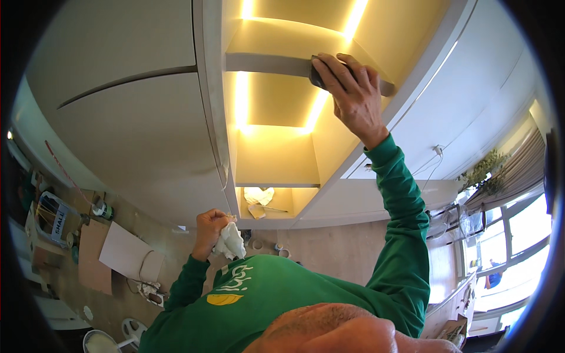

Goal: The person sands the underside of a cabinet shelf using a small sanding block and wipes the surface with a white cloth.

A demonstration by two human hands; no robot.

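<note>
My right hand (356, 97), raised on an outstretched arm, is closed around a dark block (316, 75). The block lies against the front edge of a shelf (265, 63) in a lit, pale cabinet niche; its far side is hidden under my fingers. Lower down, in front of my body, my left hand (209, 234) pinches a crumpled white cloth (230, 242) that hangs from the fingers. In the niche's bottom compartment are a crumpled white piece (259, 195) and a small pale item with a thin handle (257, 210).
Tall closed cabinet panels (129, 129) flank the niche on the left. Cardboard sheets (94, 256), a plastic crate (54, 219) and a tin (103, 210) are on the floor at left. Tape rolls (284, 253) lie below the niche. A plant (485, 167) and windows are at right.
</note>
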